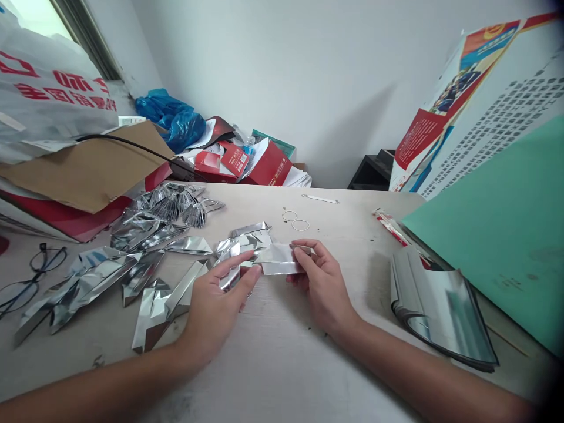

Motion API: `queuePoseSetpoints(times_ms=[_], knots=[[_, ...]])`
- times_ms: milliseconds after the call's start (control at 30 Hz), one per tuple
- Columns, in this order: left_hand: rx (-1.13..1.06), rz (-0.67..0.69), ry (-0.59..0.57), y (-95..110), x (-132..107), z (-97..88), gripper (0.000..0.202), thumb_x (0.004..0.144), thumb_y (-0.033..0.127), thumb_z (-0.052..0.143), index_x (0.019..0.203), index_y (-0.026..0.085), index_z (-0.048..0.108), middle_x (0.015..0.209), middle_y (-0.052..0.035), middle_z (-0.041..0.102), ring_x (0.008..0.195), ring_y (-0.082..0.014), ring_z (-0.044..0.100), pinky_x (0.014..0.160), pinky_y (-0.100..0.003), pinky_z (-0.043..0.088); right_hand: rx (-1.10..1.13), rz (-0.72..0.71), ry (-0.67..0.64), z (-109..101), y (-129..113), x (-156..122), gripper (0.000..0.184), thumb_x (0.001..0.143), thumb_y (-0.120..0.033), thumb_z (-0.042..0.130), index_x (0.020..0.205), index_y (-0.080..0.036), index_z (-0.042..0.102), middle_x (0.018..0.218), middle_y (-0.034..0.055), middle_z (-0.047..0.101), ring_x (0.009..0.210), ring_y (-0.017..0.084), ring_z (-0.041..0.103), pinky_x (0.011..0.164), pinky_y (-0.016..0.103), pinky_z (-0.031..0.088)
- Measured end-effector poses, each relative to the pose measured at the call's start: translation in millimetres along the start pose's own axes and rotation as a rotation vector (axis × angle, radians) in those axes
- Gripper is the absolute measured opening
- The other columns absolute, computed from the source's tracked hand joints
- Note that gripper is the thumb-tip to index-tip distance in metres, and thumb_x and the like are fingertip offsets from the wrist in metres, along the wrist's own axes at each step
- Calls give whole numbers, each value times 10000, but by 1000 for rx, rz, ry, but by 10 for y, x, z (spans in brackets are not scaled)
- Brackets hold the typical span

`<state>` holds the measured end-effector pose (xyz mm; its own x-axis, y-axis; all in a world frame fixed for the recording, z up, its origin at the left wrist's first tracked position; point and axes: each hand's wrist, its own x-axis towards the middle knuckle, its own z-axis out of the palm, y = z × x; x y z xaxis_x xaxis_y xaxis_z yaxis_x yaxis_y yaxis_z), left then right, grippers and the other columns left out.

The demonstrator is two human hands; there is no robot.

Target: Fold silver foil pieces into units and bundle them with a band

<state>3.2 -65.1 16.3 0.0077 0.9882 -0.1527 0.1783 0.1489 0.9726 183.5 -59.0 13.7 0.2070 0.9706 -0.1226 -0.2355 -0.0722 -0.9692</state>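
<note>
Working at a broad, pale, smooth-topped table (282,364) set against a white wall. To my right, a large white printed board (497,129) with rows of dark characters leans at a tilt; a flat mint-green sheet (506,229) slopes in front of it. Far left: a bulging white plastic bag with red lettering (53,117), just behind a flat piece of brown cardboard (97,167).

A loose spread of shiny folded silver foil pieces (141,276) covers the left of the table and reaches to just behind my left hand; those near its back edge are pleated into fans. Near my right forearm lies a stack of flexible silver rectangular sheets (436,305), its near-left edge curled. A crumpled blue plastic bag (171,120) sits at back left, beside red printed boxes (268,164).

Right hand (324,282): thumb and fingers pinching one end of a small folded silver foil strip (282,264) — held level, between my hands, mid-table. Left hand (224,294): index finger and thumb extended at the strip's other end; cannot tell whether they grip it.

Black-framed eyeglasses (43,258) lie at far left. Smallest — two thin whitish rings (301,231), side by side beyond the strip.
</note>
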Motion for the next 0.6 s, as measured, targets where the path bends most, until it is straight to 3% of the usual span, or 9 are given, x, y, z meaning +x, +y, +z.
queuePoseSetpoints(times_ms=[133, 233, 433, 600], knots=[[-32, 11, 1, -5, 33, -40, 481, 774, 521, 805, 1167, 249, 752, 540, 45, 509, 495, -108, 450, 468, -242, 388, -52, 6, -81, -14, 78, -80, 356, 857, -506, 666, 1088, -241, 611, 786, -34, 607, 593, 57, 582, 560, 184, 492], [-56, 5, 18, -14, 55, -56, 423, 772, 499, 817, 1078, 211, 771, 515, 47, 499, 481, -95, 449, 465, -226, 380, 48, 8, -152, -62, 72, -82, 326, 877, -471, 641, 1130, -276, 580, 759, -42, 575, 615, 76, 595, 569, 191, 474], [-55, 28, 0, -56, 117, -128, 385, 761, 479, 836, 1015, 195, 780, 505, 39, 511, 478, -92, 453, 453, -218, 367, 133, -4, -128, -109, 82, -1, 210, 847, -386, 661, 869, -177, 658, 902, 2, 624, 649, 68, 596, 587, 205, 481], [-155, 87, -65, -96, 165, -196, 253, 809, 395, 800, 970, 202, 779, 482, 44, 492, 469, -90, 432, 491, -241, 397, 94, 8, -166, -127, 94, 49, 196, 788, -351, 747, 881, -178, 749, 948, 23, 678, 678, 56, 569, 594, 185, 482]])
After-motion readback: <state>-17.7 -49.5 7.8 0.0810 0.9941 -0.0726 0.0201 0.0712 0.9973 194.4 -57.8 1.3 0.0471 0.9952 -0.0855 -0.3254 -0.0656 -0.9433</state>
